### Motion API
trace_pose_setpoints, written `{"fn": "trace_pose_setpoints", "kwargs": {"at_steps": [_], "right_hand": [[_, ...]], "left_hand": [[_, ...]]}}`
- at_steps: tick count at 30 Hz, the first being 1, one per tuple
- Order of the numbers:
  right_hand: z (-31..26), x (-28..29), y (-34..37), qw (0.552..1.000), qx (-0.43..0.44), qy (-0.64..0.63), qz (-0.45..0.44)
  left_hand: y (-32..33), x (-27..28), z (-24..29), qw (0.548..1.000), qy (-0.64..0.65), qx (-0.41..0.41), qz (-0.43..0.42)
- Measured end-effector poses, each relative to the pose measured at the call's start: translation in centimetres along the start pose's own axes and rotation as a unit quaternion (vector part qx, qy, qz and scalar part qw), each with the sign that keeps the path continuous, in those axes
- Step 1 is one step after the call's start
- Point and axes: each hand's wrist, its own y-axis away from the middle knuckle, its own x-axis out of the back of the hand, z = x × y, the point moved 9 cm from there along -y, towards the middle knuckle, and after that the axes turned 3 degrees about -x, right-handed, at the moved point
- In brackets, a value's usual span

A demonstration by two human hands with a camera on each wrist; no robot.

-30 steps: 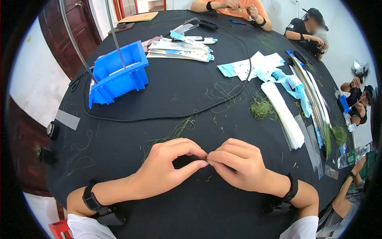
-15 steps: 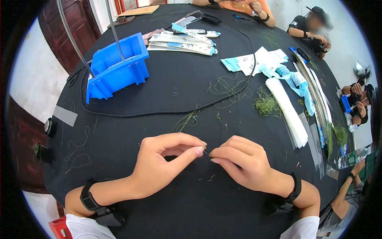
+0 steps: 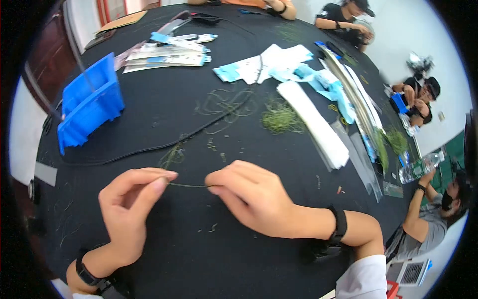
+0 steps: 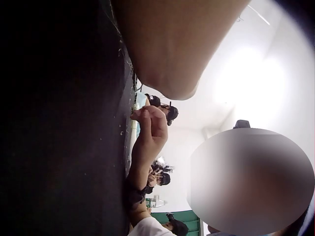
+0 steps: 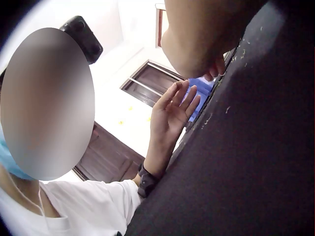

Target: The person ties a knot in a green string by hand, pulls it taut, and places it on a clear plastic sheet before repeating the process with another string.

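A thin dark-green strand [image 3: 188, 186] runs nearly level between my two hands in the head view. At its left end my left hand [image 3: 124, 199] pinches it between thumb and index finger. My right hand [image 3: 254, 199] pinches the other end, its remaining fingers folded in. Seen from the right wrist, the left hand [image 5: 170, 115] has its other fingers loosely extended. From the left wrist, the right hand [image 4: 150, 128] shows thumb and finger together at the tip. A loose bundle of green strands [image 3: 173, 155] lies on the black tabletop just beyond the hands.
A tangled green clump [image 3: 281, 117] lies beside a white strip stack [image 3: 316, 127]. A black cord [image 3: 149, 152] crosses the table near the blue bin [image 3: 92, 102]. Farther back are white-and-blue packets [image 3: 167, 55]. Other people sit around the table; a plastic bottle [image 3: 420, 168] is at right.
The hands have drawn apart from nearly touching, and the strand now spans the wider gap. The head view has shifted, so the table items appear farther left.
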Motion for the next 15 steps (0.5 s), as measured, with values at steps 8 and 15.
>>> {"fn": "trace_pose_setpoints", "kwargs": {"at_steps": [8, 15], "right_hand": [[1.2, 0.7, 0.5, 0.998, -0.045, 0.03, 0.034], [2.6, 1.5, 0.5, 0.978, -0.13, -0.138, 0.081]], "left_hand": [[0.0, 0.5, -0.2, 0.999, -0.03, 0.013, 0.034], [0.2, -0.2, -1.3, 0.996, -0.06, 0.065, -0.018]]}}
